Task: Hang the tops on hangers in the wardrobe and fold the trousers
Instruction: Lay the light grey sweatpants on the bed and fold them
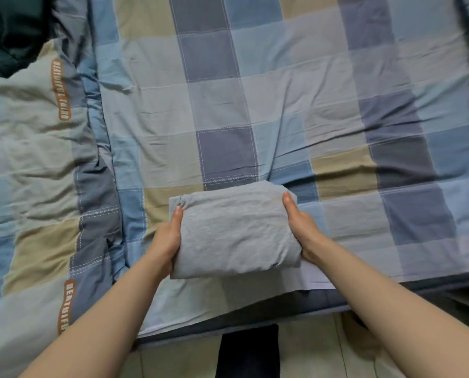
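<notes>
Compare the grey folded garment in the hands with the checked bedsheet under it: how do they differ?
The folded garment is plain grey; the bedsheet is checked in blue, grey and tan. The garment is a compact, thick bundle; the sheet lies spread out in one layer. The left hand and right hand grip the garment at its sides; neither grips the sheet. Both fabrics show soft wrinkles.

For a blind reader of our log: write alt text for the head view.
Both hands, left and right, hold a folded grey garment by its sides over the near edge of a bed with a checked sheet. A matching quilt lies bunched at the left.
</notes>
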The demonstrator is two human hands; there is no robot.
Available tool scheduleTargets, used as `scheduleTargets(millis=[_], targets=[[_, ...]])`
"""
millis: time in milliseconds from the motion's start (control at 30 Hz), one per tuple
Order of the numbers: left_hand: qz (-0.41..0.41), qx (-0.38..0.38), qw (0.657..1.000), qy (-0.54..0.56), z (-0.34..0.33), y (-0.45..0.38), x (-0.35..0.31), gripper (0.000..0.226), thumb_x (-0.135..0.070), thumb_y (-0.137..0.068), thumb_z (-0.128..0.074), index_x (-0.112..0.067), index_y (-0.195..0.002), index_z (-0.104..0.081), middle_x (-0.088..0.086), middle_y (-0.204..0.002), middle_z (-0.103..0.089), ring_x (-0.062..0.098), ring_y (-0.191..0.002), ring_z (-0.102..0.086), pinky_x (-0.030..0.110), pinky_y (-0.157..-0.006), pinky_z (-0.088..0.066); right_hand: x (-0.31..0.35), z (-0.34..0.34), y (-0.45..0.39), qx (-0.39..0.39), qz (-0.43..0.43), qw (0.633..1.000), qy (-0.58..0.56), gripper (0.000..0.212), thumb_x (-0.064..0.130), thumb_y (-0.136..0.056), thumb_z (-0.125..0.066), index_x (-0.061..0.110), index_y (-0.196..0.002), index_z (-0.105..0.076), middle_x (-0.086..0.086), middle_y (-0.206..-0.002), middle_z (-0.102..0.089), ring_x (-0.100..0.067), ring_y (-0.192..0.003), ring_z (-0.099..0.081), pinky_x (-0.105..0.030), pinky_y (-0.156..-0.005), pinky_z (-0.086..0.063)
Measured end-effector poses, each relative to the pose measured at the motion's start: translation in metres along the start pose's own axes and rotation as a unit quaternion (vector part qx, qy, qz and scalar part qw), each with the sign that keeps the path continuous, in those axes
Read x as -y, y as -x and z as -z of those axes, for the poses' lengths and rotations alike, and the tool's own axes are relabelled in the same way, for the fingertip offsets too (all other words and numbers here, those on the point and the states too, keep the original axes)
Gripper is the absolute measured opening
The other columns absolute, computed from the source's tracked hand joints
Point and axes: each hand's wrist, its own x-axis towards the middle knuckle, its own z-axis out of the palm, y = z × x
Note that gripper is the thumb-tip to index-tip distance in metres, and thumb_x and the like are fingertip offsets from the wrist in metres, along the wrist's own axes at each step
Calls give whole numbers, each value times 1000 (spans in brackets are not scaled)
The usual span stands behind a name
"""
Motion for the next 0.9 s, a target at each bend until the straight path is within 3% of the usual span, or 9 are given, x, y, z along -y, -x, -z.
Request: scheduleTargets(millis=[100,200,267,400,533,600,733,800,900], targets=[[-31,9,998,-55,-15,30,1,55,-67,-92,-37,-21,-100,-66,-6,-95,-67,15,-90,-62,33,-78,-50,-20,34,39,-31,16,999,11,80,77,-79,-42,12,-121,-61,-7,-113,-67,-26,-104,-63,-43,-96,-49],[-62,34,992,-103,-37,74,7,68,-71,-91,-32,-17,-115,-66,3,-116,-65,25,-108,-59,42,-102,-44,-48,75,88,-68,38,997,12,69,74,-84,-38,13,-101,-65,-4,-97,-68,-19,-90,-63,-37,-85,-53],[-89,46,987,-122,-61,118,18,64,-71,-91,-32,-20,-112,-65,2,-116,-62,22,-105,-57,35,-96,-43,-75,109,133,-111,44,993,0,59,72,-86,-36,18,-83,-60,-1,-85,-65,-14,-76,-60,-34,-77,-52],[-167,66,965,-192,-94,203,39,67,-64,-96,-28,-14,-116,-68,6,-118,-62,20,-103,-55,29,-87,-35,-131,161,215,-150,53,986,-53,71,70,-86,-39,9,-112,-63,-5,-107,-67,-19,-94,-63,-34,-86,-51],[-173,137,947,-232,-112,305,62,77,-80,-84,-32,-15,-101,-71,6,-122,-64,21,-101,-59,33,-89,-43,-197,206,314,-234,48,966,-100,72,70,-85,-40,4,-99,-64,-8,-102,-66,-14,-83,-61,-32,-74,-51],[-167,179,934,-259,-119,363,77,87,-87,-73,-40,-14,-113,-68,0,-115,-64,17,-99,-62,28,-81,-48,-238,221,365,-272,31,948,-163,80,71,-84,-43,2,-124,-56,-9,-116,-62,-22,-101,-59,-33,-88,-48],[-176,261,910,-271,-125,457,107,53,-68,-66,-70,-18,-84,-73,-9,-73,-75,6,-65,-71,14,-47,-48,-308,234,452,-312,5,911,-269,88,77,-78,-44,7,-132,-51,-11,-130,-57,-28,-116,-55,-38,-100,-45],[-174,278,900,-286,-129,483,118,34,-50,-75,-75,-17,-80,-71,-13,-65,-73,3,-56,-68,13,-42,-46,-333,235,485,-322,-11,895,-310,91,82,-73,-45,11,-129,-53,-6,-123,-60,-26,-109,-57,-37,-95,-47],[-173,296,882,-323,-140,518,132,32,-46,-82,-72,-14,-83,-71,-5,-68,-74,5,-53,-68,14,-41,-46,-368,235,534,-326,-22,860,-393,83,86,-61,-52,19,-111,-61,5,-103,-66,-16,-92,-62,-31,-75,-50]])
